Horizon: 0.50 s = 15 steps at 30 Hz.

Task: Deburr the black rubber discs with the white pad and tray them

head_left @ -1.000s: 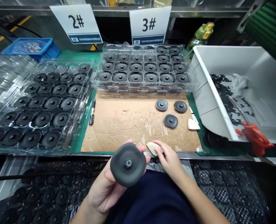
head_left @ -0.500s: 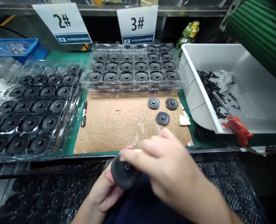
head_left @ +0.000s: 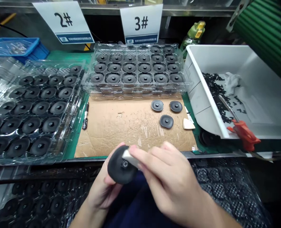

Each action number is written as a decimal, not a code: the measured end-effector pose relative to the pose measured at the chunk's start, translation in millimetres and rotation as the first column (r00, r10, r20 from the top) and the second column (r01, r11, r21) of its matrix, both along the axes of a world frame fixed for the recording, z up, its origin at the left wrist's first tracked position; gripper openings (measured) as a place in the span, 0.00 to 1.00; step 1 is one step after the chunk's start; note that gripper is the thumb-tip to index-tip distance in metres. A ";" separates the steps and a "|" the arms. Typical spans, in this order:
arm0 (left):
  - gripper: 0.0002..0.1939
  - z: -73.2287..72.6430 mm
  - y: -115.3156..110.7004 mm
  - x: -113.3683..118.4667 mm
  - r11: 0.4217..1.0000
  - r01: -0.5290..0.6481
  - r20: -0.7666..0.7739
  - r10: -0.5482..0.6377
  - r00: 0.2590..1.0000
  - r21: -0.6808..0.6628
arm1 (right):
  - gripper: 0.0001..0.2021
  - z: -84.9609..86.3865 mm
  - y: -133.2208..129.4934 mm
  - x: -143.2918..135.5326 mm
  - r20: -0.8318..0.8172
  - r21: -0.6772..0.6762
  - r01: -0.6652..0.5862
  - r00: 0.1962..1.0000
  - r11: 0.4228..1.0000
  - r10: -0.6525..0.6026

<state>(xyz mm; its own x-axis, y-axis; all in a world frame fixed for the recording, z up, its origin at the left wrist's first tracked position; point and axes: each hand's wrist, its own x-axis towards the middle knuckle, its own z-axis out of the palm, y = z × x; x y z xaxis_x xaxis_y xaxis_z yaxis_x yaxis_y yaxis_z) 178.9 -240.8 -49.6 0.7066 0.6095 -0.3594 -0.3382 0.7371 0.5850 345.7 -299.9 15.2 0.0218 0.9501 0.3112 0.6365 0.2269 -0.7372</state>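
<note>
My left hand [head_left: 102, 186] is closed around the edge of a black oval disc [head_left: 119, 172] with a small raised hub, held tilted in front of the cardboard's near edge. Pinched in my right hand [head_left: 171, 180] is a white wedge-shaped pad [head_left: 129, 157], which rests against the disc's face beside the hub. On the cardboard sheet [head_left: 112, 129] lie three similar loose discs, the nearest one [head_left: 166, 121] just beyond my right hand. A second whitish pad [head_left: 188, 124] lies at the cardboard's right side.
Clear trays of black discs stand at the back [head_left: 131, 85] and left [head_left: 64, 120]. At right is a white bin [head_left: 199, 95] with small black parts and a red-handled tool [head_left: 245, 133]. A marker [head_left: 85, 117] lies left. A green ribbed hose [head_left: 266, 28] hangs upper right.
The disc and my left hand have shifted slightly up and left. My right hand has turned and drawn back a little, so the white pad between its fingers now shows clearly.
</note>
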 end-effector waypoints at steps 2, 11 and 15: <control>0.30 0.6 2.5 -0.2 0.999 -0.034 0.071 0.035 0.997 -0.017 | 0.13 -4.2 -16.0 8.5 -0.144 -0.156 -0.054 0.989 0.986 0.032; 0.29 9.6 4.6 3.9 0.999 -0.040 0.173 0.041 0.984 -0.009 | 0.10 -42.1 -47.5 18.5 -0.690 -0.511 -0.063 0.625 0.857 -0.365; 0.29 12.8 5.2 2.1 1.000 -0.031 0.171 0.032 0.985 -0.006 | 0.09 -48.5 -44.3 20.5 -0.543 -0.477 0.109 0.744 0.872 -0.390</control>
